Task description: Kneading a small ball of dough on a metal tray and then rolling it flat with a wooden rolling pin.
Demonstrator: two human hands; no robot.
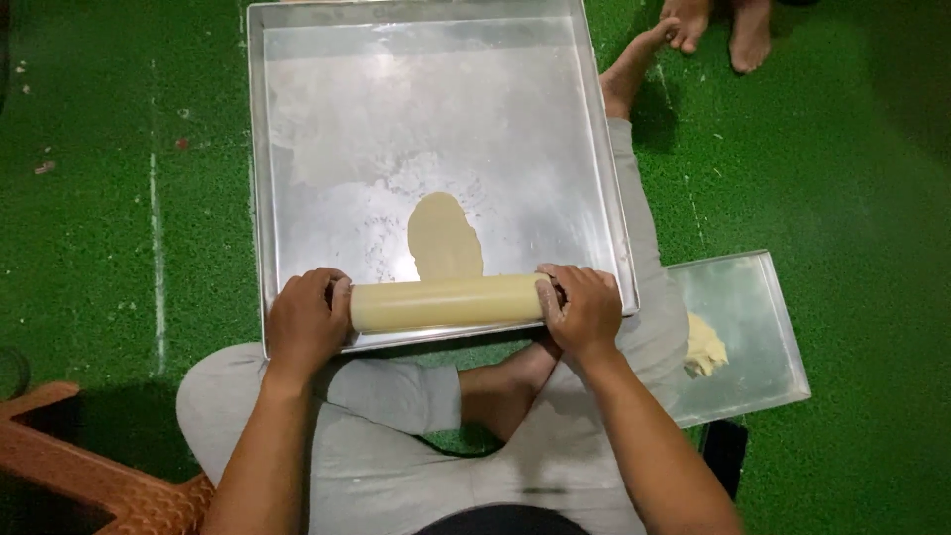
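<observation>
Dough [444, 238], flattened into a thin oval, lies near the front of the big square metal tray [297, 149], just ahead of the rolling pin [444, 302]. Left hand [307, 322] and right hand [584, 309] grip the pin's ends, fingers curled shut around them. Even pressure from both sides should keep the thickness uniform; floured patches help against sticking

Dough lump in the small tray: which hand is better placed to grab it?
Right, likely. The right hand grips the rolling pin end nearest the small tray holding the lump; the left hand is opposite.
</observation>
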